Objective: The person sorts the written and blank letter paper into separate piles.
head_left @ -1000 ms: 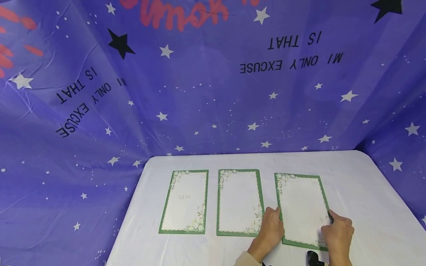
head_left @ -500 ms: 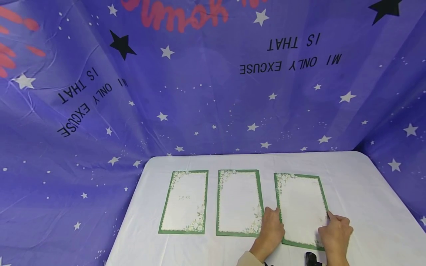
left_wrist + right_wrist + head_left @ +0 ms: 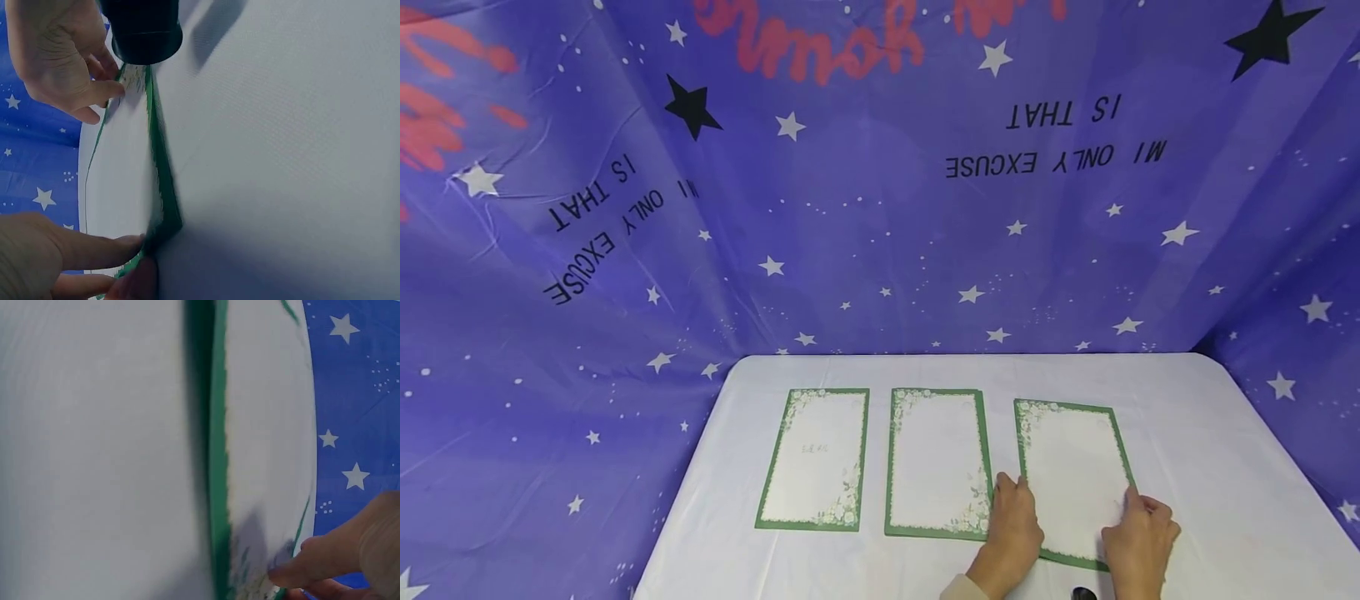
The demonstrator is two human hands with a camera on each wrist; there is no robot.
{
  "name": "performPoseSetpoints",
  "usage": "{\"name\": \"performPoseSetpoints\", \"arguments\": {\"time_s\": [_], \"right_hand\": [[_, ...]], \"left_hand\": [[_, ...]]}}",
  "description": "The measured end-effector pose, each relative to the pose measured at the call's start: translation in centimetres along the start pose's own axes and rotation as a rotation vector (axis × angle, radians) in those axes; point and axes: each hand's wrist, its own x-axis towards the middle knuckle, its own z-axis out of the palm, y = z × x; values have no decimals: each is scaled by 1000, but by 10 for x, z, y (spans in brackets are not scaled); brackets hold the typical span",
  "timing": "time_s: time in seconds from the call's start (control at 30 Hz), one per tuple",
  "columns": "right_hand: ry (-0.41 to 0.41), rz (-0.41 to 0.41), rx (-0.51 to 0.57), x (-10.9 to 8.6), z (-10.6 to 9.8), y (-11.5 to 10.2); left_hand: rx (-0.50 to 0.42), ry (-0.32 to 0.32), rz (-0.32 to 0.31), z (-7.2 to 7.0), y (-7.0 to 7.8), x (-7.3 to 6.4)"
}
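Observation:
The rightmost sheet of stationery point(image 3: 1067, 483), white with a green border and pale flowers, lies between my hands. At its left edge, my left hand point(image 3: 1015, 533) pinches the paper between thumb and fingers, as the left wrist view shows close up. My right hand point(image 3: 1141, 542) grips the opposite edge, its thumb point(image 3: 294, 569) over the flowered corner and other fingers below. The near edge looks double in the right wrist view, so more than one sheet may be there. The lower right corner is hidden by the right hand.
Two similar green-bordered sheets lie to the left, a middle one point(image 3: 936, 462) and a far left one point(image 3: 816, 458) with faint writing. All rest on a white-covered table point(image 3: 1210, 467). A purple starry cloth point(image 3: 880, 208) hangs behind. A black device point(image 3: 140, 28) sits by the right wrist.
My right hand has shifted slightly left and the sheet's right edge has come a little with it. Both hands keep their hold. The head view has tilted up slightly.

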Motion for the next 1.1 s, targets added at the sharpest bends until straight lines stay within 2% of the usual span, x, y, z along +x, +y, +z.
{"name": "performPoseSetpoints", "arguments": {"time_s": [0.13,0.2,0.27,0.37,0.43,0.5,0.63,0.73,0.8,0.9,1.1], "right_hand": [[-15,51,39,-7,1,-9],[4,63,67,-13,3,-19],[24,54,103,-18,5,-31],[12,-3,168,-24,10,-54],[-33,-51,201,-26,14,-68],[-93,-87,217,-29,18,-81],[-214,-113,205,-34,31,-99],[-277,-112,193,-39,41,-106],[-307,-118,182,-42,47,-108],[-328,-127,164,-46,53,-108],[-295,-120,179,-51,60,-111]], "left_hand": [[-77,-35,1,-1,-9,-5],[-185,-49,-5,-4,-14,-9],[-267,-26,4,-10,-21,-11],[-372,58,28,-24,-36,-11],[-387,141,54,-37,-48,-8],[-389,220,49,-52,-61,-6],[-347,374,-20,-80,-89,-5],[-328,438,-90,-96,-108,-7],[-318,445,-129,-103,-120,-9],[-307,422,-186,-109,-132,-12],[-356,371,-246,-115,-143,-16]]}}
